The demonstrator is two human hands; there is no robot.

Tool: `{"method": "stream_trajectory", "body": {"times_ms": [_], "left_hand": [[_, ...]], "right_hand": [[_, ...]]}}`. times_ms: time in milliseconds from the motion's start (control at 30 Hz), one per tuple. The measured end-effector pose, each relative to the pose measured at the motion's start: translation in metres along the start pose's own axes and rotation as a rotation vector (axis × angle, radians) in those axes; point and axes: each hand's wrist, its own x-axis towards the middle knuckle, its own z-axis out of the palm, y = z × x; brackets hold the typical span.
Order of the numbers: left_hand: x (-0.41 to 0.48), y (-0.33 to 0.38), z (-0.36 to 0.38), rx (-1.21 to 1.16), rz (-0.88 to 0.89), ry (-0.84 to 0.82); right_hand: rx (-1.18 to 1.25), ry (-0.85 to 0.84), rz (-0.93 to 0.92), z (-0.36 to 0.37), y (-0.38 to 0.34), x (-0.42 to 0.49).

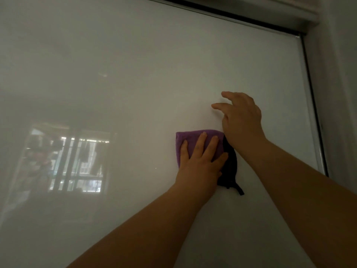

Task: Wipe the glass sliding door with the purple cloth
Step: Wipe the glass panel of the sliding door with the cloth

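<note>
Head view: flat left hand [201, 161] pressing purple cloth [189, 137] to glass sliding door [135, 74] for even contact, right hand [243, 122] spread, empty, likely bracing.

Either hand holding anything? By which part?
Nothing gripped: left hand presses the folded purple cloth against the glass sliding door, flat-handed over its middle; right hand empty.

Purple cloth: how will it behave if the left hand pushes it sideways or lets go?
Probably floppy: the purple cloth lies flat under the left hand, and dark fabric droops beside it. Likely light, yet it would drop if released: only straight fingers pin it to the upright glass sliding door. It should glide on the smooth pane.
</note>
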Motion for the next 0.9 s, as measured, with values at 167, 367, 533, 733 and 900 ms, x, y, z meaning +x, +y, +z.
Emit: {"method": "stream_trajectory", "body": {"times_ms": [167, 367, 533, 733, 900], "left_hand": [[0.005, 0.030, 0.012, -0.036, 0.100, -0.093], [-0.011, 0.020, 0.012, -0.021, 0.230, -0.117], [-0.040, -0.012, 0.009, 0.022, 0.258, -0.088], [-0.072, -0.077, -0.013, 0.142, 0.162, -0.042], [-0.091, -0.141, -0.040, 0.224, 0.031, -0.026]], "right_hand": [[-0.049, -0.031, 0.015, -0.010, 0.014, -0.006], [-0.037, -0.053, 0.013, -0.007, 0.001, -0.003], [0.042, 0.002, 0.003, 0.006, -0.034, 0.003], [0.116, 0.080, 0.006, 0.019, -0.065, 0.014], [0.128, 0.084, 0.021, 0.030, -0.089, 0.020]]}}
